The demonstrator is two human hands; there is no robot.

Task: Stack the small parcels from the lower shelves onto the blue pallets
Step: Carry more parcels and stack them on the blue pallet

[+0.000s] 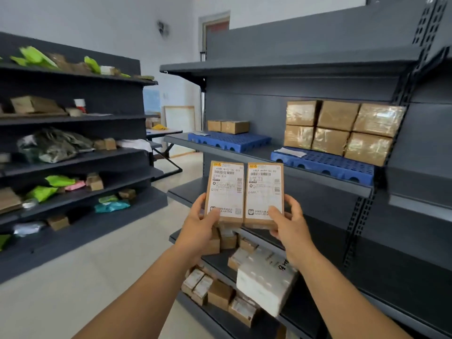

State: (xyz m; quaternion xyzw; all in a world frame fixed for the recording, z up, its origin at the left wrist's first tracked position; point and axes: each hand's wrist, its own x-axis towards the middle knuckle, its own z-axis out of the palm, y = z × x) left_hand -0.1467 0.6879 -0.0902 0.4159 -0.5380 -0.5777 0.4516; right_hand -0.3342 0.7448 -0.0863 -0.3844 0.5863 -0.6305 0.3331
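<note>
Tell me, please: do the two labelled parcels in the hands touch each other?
Touching. In the head view the left parcel and the right parcel sit side by side, long edges pressed together, with no gap visible.

Bare pallet [325, 160] front before stacked boxes [342, 129]

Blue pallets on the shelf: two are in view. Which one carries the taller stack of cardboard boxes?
The right-hand blue pallet, nearer the camera. Its tape-wrapped boxes stand two layers high, while the far left pallet holds only one low row of boxes.
</note>
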